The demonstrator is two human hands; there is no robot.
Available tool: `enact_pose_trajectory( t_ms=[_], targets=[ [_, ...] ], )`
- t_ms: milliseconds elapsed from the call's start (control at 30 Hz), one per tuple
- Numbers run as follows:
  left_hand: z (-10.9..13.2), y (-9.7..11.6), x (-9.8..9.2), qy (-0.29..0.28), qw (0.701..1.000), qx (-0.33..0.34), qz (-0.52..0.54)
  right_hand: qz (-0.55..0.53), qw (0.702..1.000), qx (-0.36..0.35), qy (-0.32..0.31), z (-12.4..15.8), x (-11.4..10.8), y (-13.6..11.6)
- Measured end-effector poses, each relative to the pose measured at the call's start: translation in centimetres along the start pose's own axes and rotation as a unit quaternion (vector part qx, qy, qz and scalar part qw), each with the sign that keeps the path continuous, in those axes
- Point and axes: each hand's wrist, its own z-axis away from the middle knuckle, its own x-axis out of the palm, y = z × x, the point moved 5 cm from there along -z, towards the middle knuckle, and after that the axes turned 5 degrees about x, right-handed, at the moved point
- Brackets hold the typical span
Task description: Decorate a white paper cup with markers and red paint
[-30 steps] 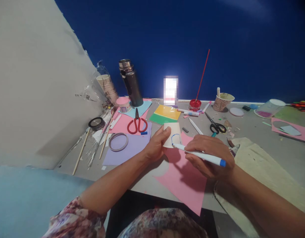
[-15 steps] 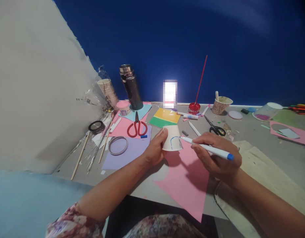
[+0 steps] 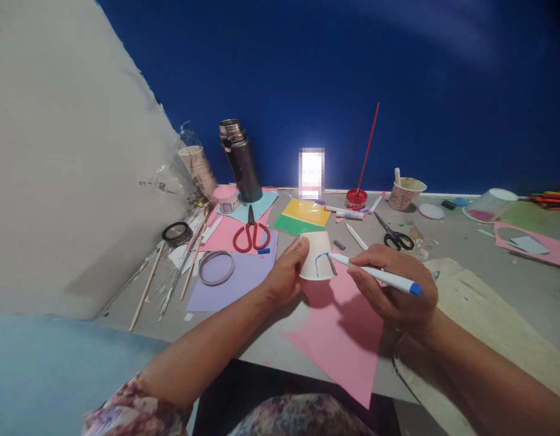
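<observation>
A white paper cup (image 3: 317, 255) stands upside down on a pink paper sheet (image 3: 343, 330), with a blue arch line drawn on its side. My left hand (image 3: 284, 272) grips the cup from the left, thumb on top. My right hand (image 3: 396, 287) is closed around a white marker with a blue cap (image 3: 375, 274). The marker's tip touches the cup's side at the blue line.
Red scissors (image 3: 251, 233), a tape ring (image 3: 216, 267) on purple paper, black scissors (image 3: 395, 235), a dark flask (image 3: 240, 160), stacked cups (image 3: 199, 166), a red paint pot (image 3: 356, 197) with a stick, loose markers, and a cloth (image 3: 493, 321) at the right lie around.
The cup was turned slightly and the marker tip lifted from lower on the blue line to its upper right side. The view shifted a little.
</observation>
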Motion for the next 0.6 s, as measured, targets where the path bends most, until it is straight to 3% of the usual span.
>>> enact_pose_trajectory(
  t_ms=[600],
  targets=[
    [0.14,0.03,0.17,-0.023,1.000,0.002,0.003,-0.008,1.000,-0.013,-0.008,0.03,0.22,-0.22]
  ],
)
